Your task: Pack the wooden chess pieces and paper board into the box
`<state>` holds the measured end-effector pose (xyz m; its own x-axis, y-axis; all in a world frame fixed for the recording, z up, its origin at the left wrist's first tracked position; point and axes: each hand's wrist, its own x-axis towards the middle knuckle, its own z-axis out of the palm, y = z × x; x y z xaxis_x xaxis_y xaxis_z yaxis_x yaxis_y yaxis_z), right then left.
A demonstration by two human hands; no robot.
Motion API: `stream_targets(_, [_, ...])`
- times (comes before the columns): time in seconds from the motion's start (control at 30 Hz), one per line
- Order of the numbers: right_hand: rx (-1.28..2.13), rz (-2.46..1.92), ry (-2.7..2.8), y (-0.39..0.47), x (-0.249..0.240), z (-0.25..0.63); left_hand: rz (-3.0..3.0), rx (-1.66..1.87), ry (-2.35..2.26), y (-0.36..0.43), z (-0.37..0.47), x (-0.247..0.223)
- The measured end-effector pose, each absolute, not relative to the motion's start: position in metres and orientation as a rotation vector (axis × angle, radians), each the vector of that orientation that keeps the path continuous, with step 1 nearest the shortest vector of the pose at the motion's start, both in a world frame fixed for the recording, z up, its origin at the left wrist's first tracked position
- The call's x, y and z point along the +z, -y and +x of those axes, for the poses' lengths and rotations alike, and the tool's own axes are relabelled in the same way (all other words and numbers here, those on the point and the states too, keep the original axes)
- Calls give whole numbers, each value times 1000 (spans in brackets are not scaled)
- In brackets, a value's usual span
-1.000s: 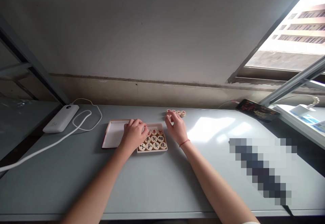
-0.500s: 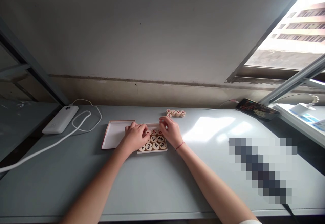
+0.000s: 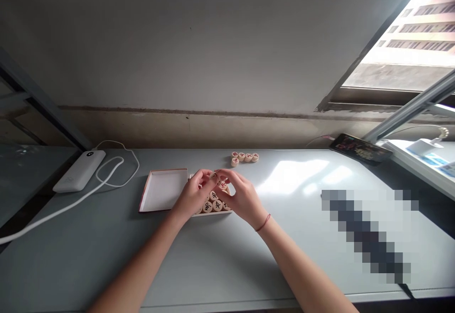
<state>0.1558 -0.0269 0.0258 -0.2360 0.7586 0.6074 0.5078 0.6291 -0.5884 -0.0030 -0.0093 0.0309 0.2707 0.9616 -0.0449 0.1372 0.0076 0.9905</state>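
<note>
My left hand (image 3: 192, 194) is closed in a pinch on a round wooden Chinese chess piece (image 3: 213, 175), held above the box. From the other side my right hand (image 3: 245, 197) meets it, its curved fingertips at the same piece and its thumb lower down. Below them the shallow box (image 3: 215, 213) holds rows of pieces with black characters, such as one piece (image 3: 217, 205) near its front edge. A red-lettered piece (image 3: 222, 185) shows between the right thumb and fingers. The hands cover the back of the box.
Left of the box lies its open lid (image 3: 165, 192). Several red-lettered pieces (image 3: 248, 157) stand near the wall. A white power bank (image 3: 80, 171) with a cable is at the left, a phone (image 3: 360, 149) leans at the back right, and a blurred dark object (image 3: 368, 235) lies at right.
My right hand has moved left from the box's back right corner to meet the left. My left hand has lifted a chess piece. One red-lettered piece by the wall now stands farther from its row.
</note>
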Motion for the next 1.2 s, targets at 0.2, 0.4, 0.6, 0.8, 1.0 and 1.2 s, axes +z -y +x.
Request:
stream_targets(0.2, [220,-1212,1796,10,14,171,1204,1132,-1204,6,4,24])
stream_targets(0.4, [208,-1589,1611,-27,-22,213,1183,1202,-1225,2,0,20])
stream_targets(0.6, [186,-1554,1594,-21,-14,203,1352,1119,-1251,3,0,13])
stream_targets(0.8, [667,-1234,1677,19,20,154,2070,1126,-1315,11,4,8])
stream_targets(1.0, [528,-1365,1580,-2,4,182,2254,1105,-1337,10,3,1])
stream_targets(1.2, [257,-1663,1580,-31,-30,223,2279,1031,-1342,9,2,2])
